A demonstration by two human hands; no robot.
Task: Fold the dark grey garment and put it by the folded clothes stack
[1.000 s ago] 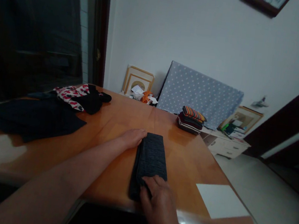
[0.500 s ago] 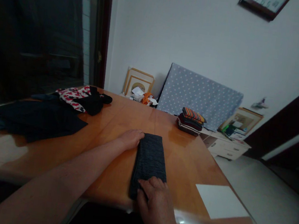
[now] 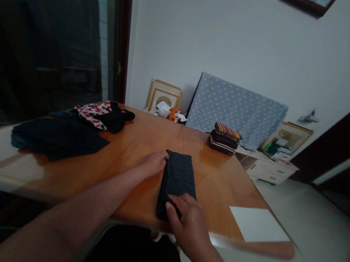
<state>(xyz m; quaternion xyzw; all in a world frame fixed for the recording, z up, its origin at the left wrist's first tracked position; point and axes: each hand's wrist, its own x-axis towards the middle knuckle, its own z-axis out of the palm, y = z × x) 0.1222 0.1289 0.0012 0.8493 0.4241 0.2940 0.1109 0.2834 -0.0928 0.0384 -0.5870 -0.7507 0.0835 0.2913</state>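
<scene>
A dark grey-blue folded garment (image 3: pixel 180 176) lies as a long, narrow rectangle near the front edge of the wooden table (image 3: pixel 149 134). At its far left corner, my left hand (image 3: pixel 155 162) has its fingers closed on the edge. My right hand (image 3: pixel 188 217) is at the near end, thumb and fingers pinched on the cloth and covering part of it. What kind of garment it is cannot be made out in this folded state.
Dark loose clothing (image 3: pixel 56 135) and a red, white and black garment (image 3: pixel 100 115) lie at the left. A stack of folded clothes (image 3: pixel 224 139) stands at the far right edge. A white sheet (image 3: pixel 259 225) lies near the right corner, and a low cabinet (image 3: pixel 270 170) stands beyond.
The view has tilted slightly, so the table and garment sit a little higher in the picture. My right hand has shifted slightly on the near end; both hands remain on the cloth.
</scene>
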